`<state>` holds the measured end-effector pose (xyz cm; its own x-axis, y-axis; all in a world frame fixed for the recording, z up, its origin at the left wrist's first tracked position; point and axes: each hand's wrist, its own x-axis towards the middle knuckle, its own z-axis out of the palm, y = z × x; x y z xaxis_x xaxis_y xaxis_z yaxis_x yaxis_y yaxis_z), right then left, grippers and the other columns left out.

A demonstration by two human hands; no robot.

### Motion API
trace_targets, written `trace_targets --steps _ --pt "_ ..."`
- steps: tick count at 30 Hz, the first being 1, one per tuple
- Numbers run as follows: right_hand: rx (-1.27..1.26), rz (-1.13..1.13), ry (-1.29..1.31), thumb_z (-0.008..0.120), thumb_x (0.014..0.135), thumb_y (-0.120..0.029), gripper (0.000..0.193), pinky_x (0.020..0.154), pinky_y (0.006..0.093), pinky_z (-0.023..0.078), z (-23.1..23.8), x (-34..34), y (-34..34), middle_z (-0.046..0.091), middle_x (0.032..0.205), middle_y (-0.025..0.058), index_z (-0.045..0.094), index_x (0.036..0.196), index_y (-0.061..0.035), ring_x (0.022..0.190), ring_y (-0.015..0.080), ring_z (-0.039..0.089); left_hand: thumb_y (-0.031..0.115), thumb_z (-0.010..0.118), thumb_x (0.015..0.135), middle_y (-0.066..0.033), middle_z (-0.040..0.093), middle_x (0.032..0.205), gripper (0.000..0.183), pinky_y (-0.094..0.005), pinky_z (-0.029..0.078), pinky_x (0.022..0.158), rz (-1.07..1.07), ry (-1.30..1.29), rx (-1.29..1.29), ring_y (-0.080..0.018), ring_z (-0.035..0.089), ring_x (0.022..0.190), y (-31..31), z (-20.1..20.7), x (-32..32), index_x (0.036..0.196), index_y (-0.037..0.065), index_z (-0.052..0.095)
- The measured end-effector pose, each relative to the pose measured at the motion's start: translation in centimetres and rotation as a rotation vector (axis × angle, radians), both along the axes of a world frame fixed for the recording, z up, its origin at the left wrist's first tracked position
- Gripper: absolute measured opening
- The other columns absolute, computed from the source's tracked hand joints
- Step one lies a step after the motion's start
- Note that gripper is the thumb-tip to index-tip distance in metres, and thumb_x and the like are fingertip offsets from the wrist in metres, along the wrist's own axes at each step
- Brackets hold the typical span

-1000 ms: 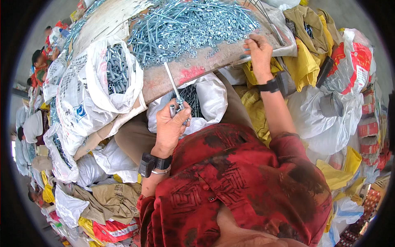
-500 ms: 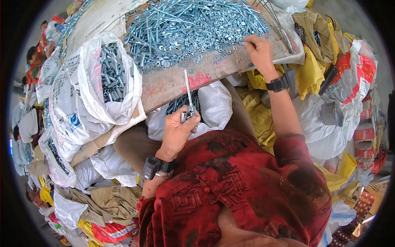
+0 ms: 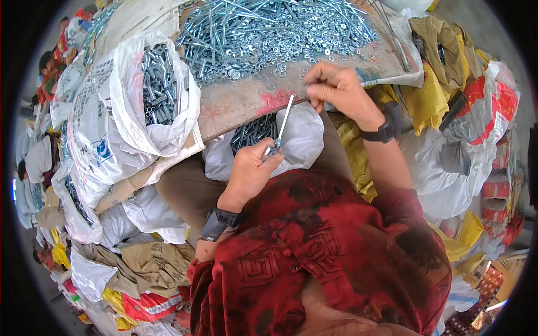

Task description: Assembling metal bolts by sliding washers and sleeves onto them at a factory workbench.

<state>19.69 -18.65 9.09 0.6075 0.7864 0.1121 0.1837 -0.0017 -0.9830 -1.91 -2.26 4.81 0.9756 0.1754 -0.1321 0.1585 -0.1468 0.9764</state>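
Observation:
My left hand (image 3: 250, 172) grips the head end of a long silver bolt (image 3: 283, 122) and holds it slanting up toward the board. My right hand (image 3: 336, 89) rests on the edge of the worn board (image 3: 235, 105). Its fingertips are pinched together right at the bolt's upper tip, on what looks like a small washer. Just beyond it, a heap of silver bolts and washers (image 3: 269, 28) covers the board. Both wrists wear dark bands.
A white sack (image 3: 120, 106) at the left holds short metal studs (image 3: 158, 84). Another white bag with bolts (image 3: 255, 131) sits under the board by my knees. Stuffed sacks and coloured bags crowd both sides. Thin metal rods (image 3: 392, 33) lie at the board's right end.
My right hand has come off the washer heap, down and left to the bolt's tip. My left hand has tilted the bolt to the right to meet it.

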Motion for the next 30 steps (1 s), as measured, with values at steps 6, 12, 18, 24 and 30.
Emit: trace_targets --steps 6,12,18,24,30 --pt "0.046 0.178 0.168 0.066 0.091 -0.005 0.013 0.059 0.0238 0.054 1.4 -2.9 -2.2 0.063 0.079 0.0036 0.062 0.1 0.0017 0.064 0.0098 0.063 0.014 0.067 0.087 -0.0085 0.054 0.065 0.015 -0.0319 0.041 0.055 -0.095 -0.079 0.468 -0.02 0.051 0.057 -0.6 1.3 -0.6 0.092 0.001 0.062" --pt "0.004 0.231 0.021 0.067 0.09 -0.006 0.012 0.054 0.0225 0.051 2.5 -4.4 -2.8 0.062 0.075 0.0029 0.063 0.098 0.0017 0.062 0.0078 0.06 0.019 0.068 0.084 -0.0199 0.062 0.075 0.02 -0.0426 0.047 0.061 -0.036 -0.23 0.889 -0.0388 0.061 0.069 -1.2 3.5 -1.9 0.096 0.005 0.064" --pt "0.104 0.314 0.245 0.07 0.085 -0.007 0.014 0.051 0.0219 0.043 0.4 -7.7 -0.6 0.062 0.076 0.0032 0.067 0.097 0.0 0.062 0.0088 0.056 0.009 0.071 0.085 -0.0039 0.058 0.066 0.016 -0.0289 0.041 0.057 0.095 -0.191 0.36 -0.0083 0.046 0.062 -2.0 3.3 -2.3 0.098 0.001 0.067" --pt "0.218 0.299 0.072 0.058 0.097 -0.035 0.039 0.084 0.0301 0.048 -0.7 -11.7 4.1 0.065 0.105 0.0097 0.067 0.108 0.001 0.096 0.0164 0.06 0.008 0.071 0.086 0.0022 0.055 0.067 0.015 -0.0256 0.039 0.056 0.2 -0.391 0.426 -0.0047 0.044 0.063 -3.7 3.1 -2.5 0.099 0.001 0.067" --pt "0.445 0.195 -0.054 0.051 0.101 -0.04 0.048 0.1 0.0337 0.041 0.3 -12.6 2.3 0.066 0.119 0.0092 0.065 0.12 0.0024 0.112 0.0187 0.057 0.007 0.069 0.089 0.005 0.062 0.074 0.003 -0.0198 0.036 0.053 0.642 -0.228 -0.147 -0.0026 0.046 0.06 3.1 3.6 -2.4 0.089 0.004 0.067"
